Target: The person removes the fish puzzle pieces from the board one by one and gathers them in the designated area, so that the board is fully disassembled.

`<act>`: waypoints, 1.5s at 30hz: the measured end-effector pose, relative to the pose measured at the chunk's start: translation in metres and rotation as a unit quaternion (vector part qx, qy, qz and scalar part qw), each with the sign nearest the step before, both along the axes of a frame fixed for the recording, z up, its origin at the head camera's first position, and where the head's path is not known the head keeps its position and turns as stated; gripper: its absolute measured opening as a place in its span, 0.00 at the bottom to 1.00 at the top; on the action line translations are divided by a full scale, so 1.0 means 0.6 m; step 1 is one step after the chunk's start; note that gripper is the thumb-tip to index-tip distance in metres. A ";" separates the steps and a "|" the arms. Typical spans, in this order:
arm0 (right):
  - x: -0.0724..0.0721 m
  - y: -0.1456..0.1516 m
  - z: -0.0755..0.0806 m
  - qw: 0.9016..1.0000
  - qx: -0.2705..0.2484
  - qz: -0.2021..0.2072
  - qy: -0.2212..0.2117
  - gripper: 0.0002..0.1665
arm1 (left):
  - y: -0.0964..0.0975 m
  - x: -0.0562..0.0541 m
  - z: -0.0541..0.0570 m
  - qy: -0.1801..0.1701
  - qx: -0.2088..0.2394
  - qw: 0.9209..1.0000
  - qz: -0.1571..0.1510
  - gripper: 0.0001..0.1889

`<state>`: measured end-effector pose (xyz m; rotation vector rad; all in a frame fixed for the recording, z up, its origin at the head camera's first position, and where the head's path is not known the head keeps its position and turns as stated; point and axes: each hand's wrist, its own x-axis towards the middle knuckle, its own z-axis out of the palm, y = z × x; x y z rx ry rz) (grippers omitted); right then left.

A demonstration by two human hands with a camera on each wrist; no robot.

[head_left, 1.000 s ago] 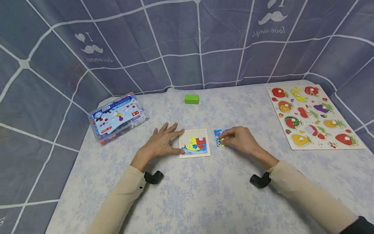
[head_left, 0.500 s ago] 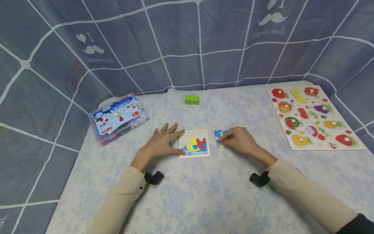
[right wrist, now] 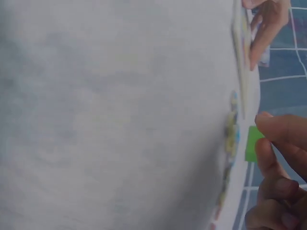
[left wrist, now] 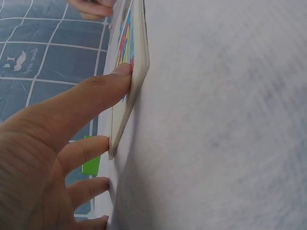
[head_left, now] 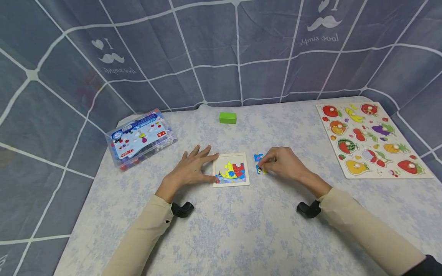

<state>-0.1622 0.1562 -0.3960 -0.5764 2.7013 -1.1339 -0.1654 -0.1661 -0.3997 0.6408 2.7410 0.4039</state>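
In the head view, my left hand spreads at the left side of a small wooden puzzle tray. The left wrist view shows its thumb resting on the tray's edge and picture, index fingertip right at the rim. Red, yellow and blue puzzle pieces fill the tray's lower part; bare wood shows above. Right of the tray lie loose blue and yellow puzzle pieces, partly hidden by my right hand. In the right wrist view its thumb and index fingertips stand slightly apart, with no piece visible between them.
A green block lies behind the tray. A clear plastic box with a printed label is at the back left. A fruit peg puzzle board lies on the right. A grey-blue checked curtain closes off the table's back.
My right fingertips have shifted slightly left over the loose pieces and cover more of the upper ones. The left hand and tray keep their places.
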 end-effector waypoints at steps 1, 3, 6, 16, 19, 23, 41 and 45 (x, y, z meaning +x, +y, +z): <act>-0.001 -0.003 0.003 1.000 -0.003 0.000 0.000 0.06 | 0.000 0.000 0.000 -0.001 -0.001 1.000 0.002 0.48; -0.004 -0.012 0.007 1.000 -0.006 0.003 0.000 0.06 | 0.001 -0.001 0.000 -0.002 -0.001 1.000 0.006 0.48; -0.006 -0.034 0.011 1.000 -0.005 0.015 -0.010 0.08 | 0.001 -0.001 0.000 -0.009 -0.001 1.000 0.012 0.48; -0.015 -0.118 0.003 0.997 0.051 0.063 -0.017 0.17 | 0.003 -0.003 0.000 -0.014 -0.007 1.000 0.009 0.48; -0.012 -0.129 -0.001 0.995 0.078 0.054 -0.014 0.18 | 0.004 -0.003 0.001 -0.012 -0.006 1.000 0.005 0.48; -0.008 -0.136 -0.002 0.995 0.092 0.040 -0.014 0.19 | 0.003 -0.003 0.003 -0.011 -0.006 1.000 0.006 0.48; -0.010 -0.146 -0.002 0.996 0.086 0.022 -0.026 0.14 | 0.003 -0.004 0.002 -0.015 -0.008 1.000 0.008 0.49; -0.008 -0.145 -0.002 0.996 0.085 0.020 -0.023 0.14 | 0.003 -0.004 0.003 -0.015 -0.007 1.000 0.006 0.49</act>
